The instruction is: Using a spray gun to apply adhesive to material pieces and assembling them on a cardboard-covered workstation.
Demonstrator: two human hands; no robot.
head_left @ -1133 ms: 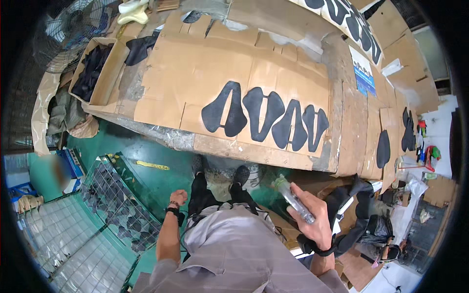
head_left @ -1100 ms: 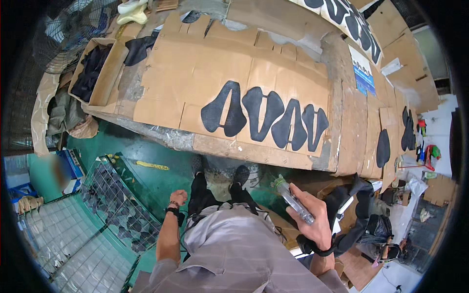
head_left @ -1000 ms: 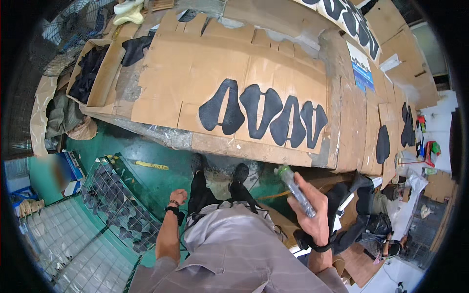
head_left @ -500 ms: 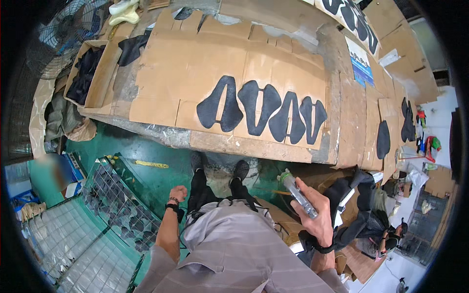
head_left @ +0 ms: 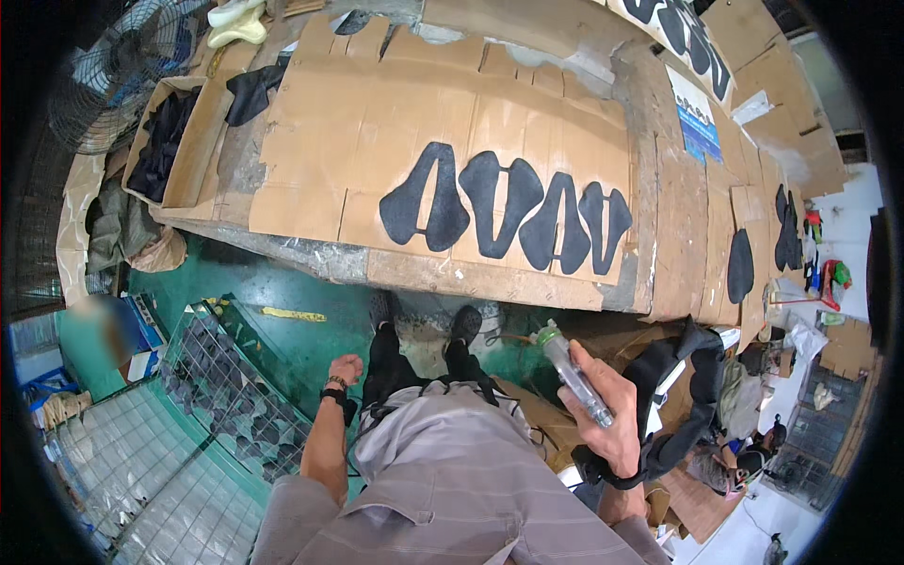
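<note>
**Bottle in hand, four black pieces laid out on the cardboard**

While the person stands at the edge of the cardboard-covered table (head_left: pixel 527 282), nothing on it is being touched, so the work looks, as far as I can judge, to be between steps. Left of the table sits an open cardboard box (head_left: pixel 193 141) with dark pieces inside, and below that, on the green floor, a wire rack (head_left: pixel 235 386) leans near the person's legs. The left hand (head_left: pixel 347 367) hangs beside the thigh, curled into a loose fist and holding nothing. On the table, straight ahead, four black cut pieces (head_left: pixel 508 207) lie side by side, flat and seemingly untreated (no sheen or mark shows on them). To the right, below the table edge, the right hand (head_left: pixel 607 424) grips a slim clear bottle (head_left: pixel 574 377) with a green cap, its cap end pointing up toward the table. A black bag (head_left: pixel 687 395) hangs just right of that hand. Further right along the table lie more black pieces (head_left: pixel 763 250). Nothing blocks the reach from bottle to pieces.
</note>
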